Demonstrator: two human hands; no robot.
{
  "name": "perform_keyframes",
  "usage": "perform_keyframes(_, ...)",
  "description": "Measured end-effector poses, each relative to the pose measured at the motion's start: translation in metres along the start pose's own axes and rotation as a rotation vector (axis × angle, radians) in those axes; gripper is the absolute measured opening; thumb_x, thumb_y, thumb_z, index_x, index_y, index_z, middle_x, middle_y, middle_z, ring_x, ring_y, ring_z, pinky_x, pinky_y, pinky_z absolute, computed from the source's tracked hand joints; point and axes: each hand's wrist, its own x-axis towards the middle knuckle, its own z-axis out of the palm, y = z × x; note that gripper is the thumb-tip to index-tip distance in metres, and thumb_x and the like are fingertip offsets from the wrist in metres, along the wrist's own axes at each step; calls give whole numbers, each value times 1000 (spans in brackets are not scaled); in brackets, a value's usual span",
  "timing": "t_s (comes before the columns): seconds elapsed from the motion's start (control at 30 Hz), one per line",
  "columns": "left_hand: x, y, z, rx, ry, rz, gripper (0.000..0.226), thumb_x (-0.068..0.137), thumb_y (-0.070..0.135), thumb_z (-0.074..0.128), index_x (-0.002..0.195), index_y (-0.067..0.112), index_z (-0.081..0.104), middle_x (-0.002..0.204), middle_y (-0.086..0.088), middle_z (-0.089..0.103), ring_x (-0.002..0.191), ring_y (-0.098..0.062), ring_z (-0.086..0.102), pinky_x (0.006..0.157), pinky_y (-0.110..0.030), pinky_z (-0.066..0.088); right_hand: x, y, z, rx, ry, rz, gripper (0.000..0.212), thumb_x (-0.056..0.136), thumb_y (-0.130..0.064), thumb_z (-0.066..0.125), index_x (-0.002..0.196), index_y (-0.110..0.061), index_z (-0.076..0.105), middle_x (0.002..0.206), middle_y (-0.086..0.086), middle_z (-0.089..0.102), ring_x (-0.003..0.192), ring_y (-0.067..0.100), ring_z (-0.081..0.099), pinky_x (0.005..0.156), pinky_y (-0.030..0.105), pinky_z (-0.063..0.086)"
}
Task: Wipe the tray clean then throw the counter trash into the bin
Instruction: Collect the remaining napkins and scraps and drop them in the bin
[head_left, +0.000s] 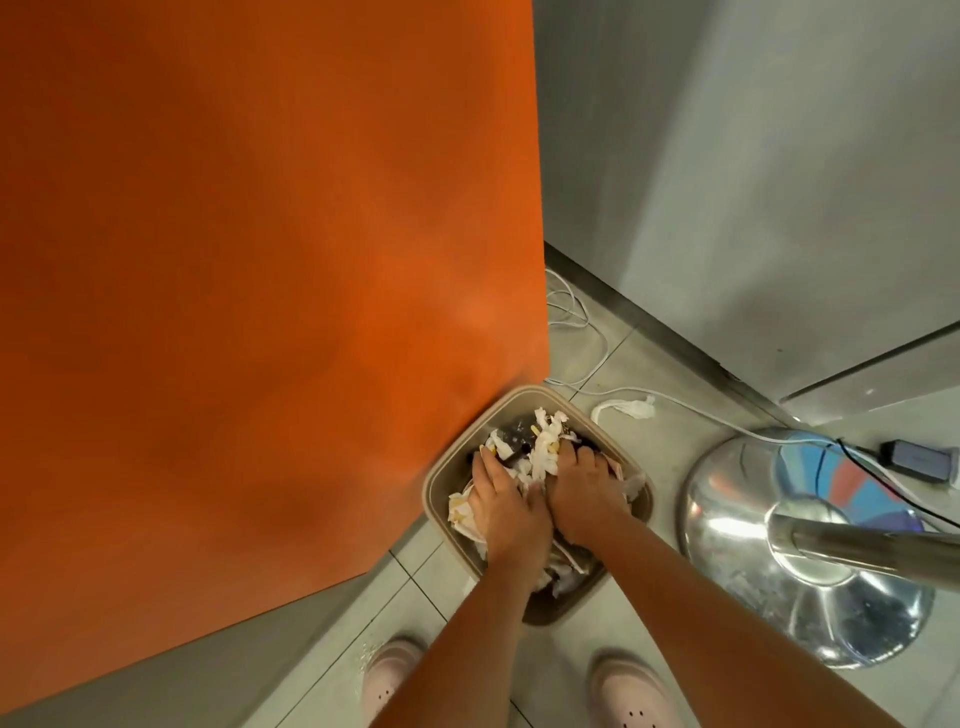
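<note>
Disposal is in hand: left hand and right hand, each grip wide and flat, are pressed onto trash in the bin on the floor. Beyond, a stray tissue lies outside it; collecting it is likely called for next.

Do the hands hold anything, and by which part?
Nothing is plainly held: left hand and right hand press on the paper trash inside the bin.

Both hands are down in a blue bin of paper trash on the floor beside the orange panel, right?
No: the head view shows the bin is beige, not blue. The left hand and right hand are down in its paper trash, on the floor beside the orange panel.
</note>
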Motion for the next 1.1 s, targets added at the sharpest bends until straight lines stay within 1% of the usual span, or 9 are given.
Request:
perform_keyframes(0.13,-4,16,-26,-101,-132,-78,89,80,22,52,150,24,-2,159,0,2,144,-31,5,117,-50,12,-20,-3,-23,164,-58,-53,72,95,-34,45,150,-10,6,151,17,27,139,33,25,114,46,24)
perform_keyframes(0.23,7,2,-30,-144,-185,-174,109,52,36,55,145,42,-2,154,3,27,131,-38,38,104,-60,35,-45,-10,-46,216,-88,-86,73,94,-28,48,151,-11,7,152,13,27,139,31,27,112,42,27)
perform_keyframes(0.4,-19,38,-74,-224,-256,-179,114,49,23,62,149,33,7,149,-2,34,121,-35,51,96,-48,47,-79,-19,-84,199,-117,-104,65,95,-20,43,152,-14,11,154,8,26,139,27,30,111,36,28)
perform_keyframes(0.53,-71,94,-134,-340,-238,-168,74,75,5,64,141,18,36,129,-7,55,114,-28,57,92,-35,47,-109,-27,-114,349,-47,-112,55,90,-14,42,144,-24,36,142,3,48,126,23,48,103,32,40)
perform_keyframes(0.7,-125,132,-201,-401,-199,-154,35,88,8,55,122,17,55,85,-2,60,55,-9,49,43,-13,35,-166,-48,-173,522,89,-181,38,86,-12,49,116,-33,58,108,-6,65,99,16,63,82,27,49)
perform_keyframes(0.8,-158,154,-249,-450,-164,-133,19,93,13,51,111,19,57,92,5,60,69,-6,55,60,-17,44,-208,-69,-220,637,151,-248,36,91,-6,47,94,-41,57,94,-8,64,80,13,63,66,24,47)
perform_keyframes(0.9,-193,178,-298,-527,-99,-112,21,93,16,53,113,20,60,114,5,60,103,-13,57,94,-29,47,-251,-90,-267,705,195,-329,24,94,-13,52,105,-33,60,103,-5,65,90,13,63,78,26,50)
perform_keyframes(0.97,-220,195,-332,-545,-81,-61,21,94,18,52,113,22,60,115,8,59,105,-11,55,94,-27,44,-282,-105,-300,726,222,-399,18,92,-16,57,104,-30,61,101,-8,65,93,10,61,86,25,48)
perform_keyframes(1.1,-278,232,-397,-612,-110,53,16,93,21,54,106,25,62,108,4,66,99,-11,61,76,-20,44,-350,-139,-369,752,287,-573,13,87,-20,65,80,-31,67,74,-2,67,76,18,64,74,32,50)
